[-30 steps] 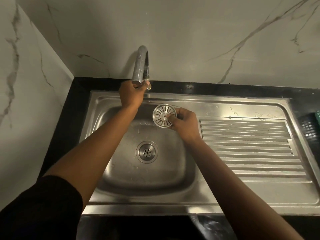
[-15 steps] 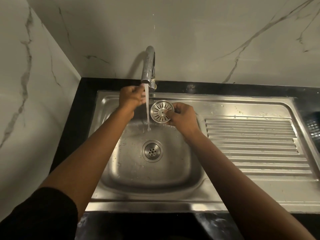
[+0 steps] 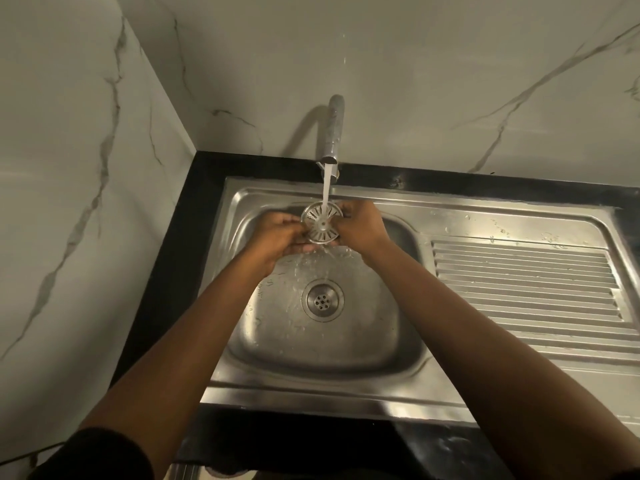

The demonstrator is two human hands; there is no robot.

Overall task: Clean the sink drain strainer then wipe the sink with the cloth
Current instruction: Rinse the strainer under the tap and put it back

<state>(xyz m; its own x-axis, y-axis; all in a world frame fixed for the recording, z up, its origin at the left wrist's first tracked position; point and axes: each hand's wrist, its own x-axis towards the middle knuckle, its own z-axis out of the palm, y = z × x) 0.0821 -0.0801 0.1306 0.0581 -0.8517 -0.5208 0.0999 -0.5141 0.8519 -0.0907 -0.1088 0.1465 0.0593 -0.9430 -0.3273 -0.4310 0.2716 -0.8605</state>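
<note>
Step in hand: rinsing the strainer (image 3: 322, 223), first half of the task; wiping not started, no cloth in view. Both hands hold the round slotted metal disc up over the back of the sink basin (image 3: 277, 341), right under the tap (image 3: 334, 133). Water stream (image 3: 326, 192) lands on the strainer's upper face near its centre and spills off below into the basin, splashing above the drain hole (image 3: 322, 300), which sits open without its strainer. Left hand (image 3: 277, 233) closed on the disc's left edge, fingers curled under; right hand (image 3: 360, 223) closed on the right edge, thumb and fingers pinching the rim. Disc sits between the two hands, touching both, tilted face toward the camera. Ribbed drainboard (image 3: 519, 282) to the right, wet spots on it. Next move, as I judge it: rub or turn the disc under the flow so slots clear on both sides, then shut the tap and seat it back in the drain. Wet metal could slip, so the grip needs to stay firm on the rim
</note>
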